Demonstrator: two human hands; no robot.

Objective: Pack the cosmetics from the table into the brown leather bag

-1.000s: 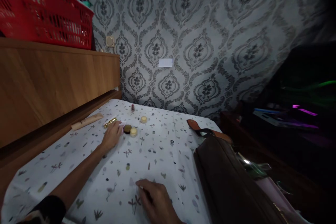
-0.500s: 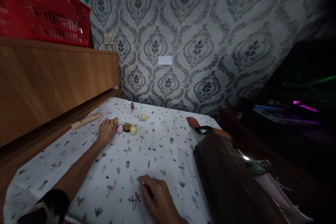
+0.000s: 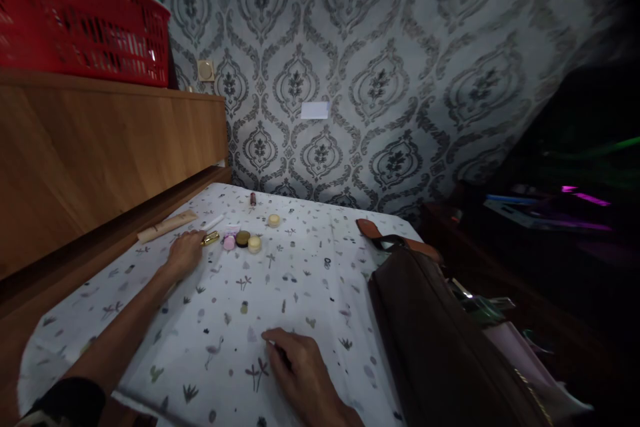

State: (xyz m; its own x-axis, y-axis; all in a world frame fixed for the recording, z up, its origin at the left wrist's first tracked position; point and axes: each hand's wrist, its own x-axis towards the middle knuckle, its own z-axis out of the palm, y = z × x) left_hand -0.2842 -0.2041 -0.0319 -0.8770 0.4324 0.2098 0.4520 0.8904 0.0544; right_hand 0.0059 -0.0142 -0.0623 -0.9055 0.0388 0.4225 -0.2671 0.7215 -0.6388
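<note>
My left hand [image 3: 186, 253] is closed on a small shiny gold tube [image 3: 210, 238], which pokes out past the fingertips over the patterned white cloth. To the right of it sit a pink round pot [image 3: 229, 242], an olive-topped jar [image 3: 243, 238] and a cream-coloured jar [image 3: 255, 243], close together. Behind these is another cream-coloured jar [image 3: 274, 220]. A thin white stick [image 3: 214, 222] lies just beyond the left hand. My right hand [image 3: 303, 370] rests low on the cloth with curled fingers; whatever is inside them, if anything, is hidden.
A flat beige strip [image 3: 167, 226] lies along the left edge, and a dark red tube [image 3: 253, 199] at the back. On the right stands a dark brown bag [image 3: 430, 333] with a tan strap [image 3: 370, 230]. A wooden cabinet [image 3: 110, 153] with a red basket [image 3: 90, 27] borders the left.
My left hand has drawn back to the left, away from the pots, carrying the gold tube with it. The white stick shows more fully. My right hand has stayed nearly still.
</note>
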